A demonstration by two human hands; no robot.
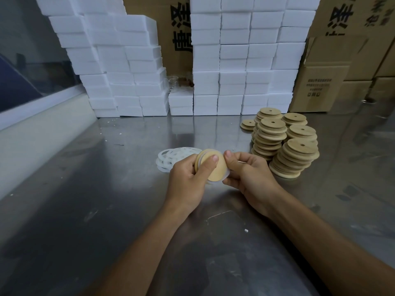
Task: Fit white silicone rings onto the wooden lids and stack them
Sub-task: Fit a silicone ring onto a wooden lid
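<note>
Above the middle of the steel tabletop (106, 189), in the head view, both hands hold a wooden lid (215, 169) on edge. The left hand (188, 178) curls round its near rim with the thumb pressed on the flat face; the right hand (245, 169) pinches the opposite rim, where a white silicone ring (227, 175) peeks out along the lower edge. The lid looks light and stiff, so it is best held by the rim, leaving the edge free. The ring is probably soft, stretchy and a little clingy; working it round with the thumbs should seat it. The lid is a pale, smooth round disc. Loose rings (171, 158) lie flat just behind the left hand, thin and translucent white. Stacked lids (286, 142), each with a small hole, stand to the right.
</note>
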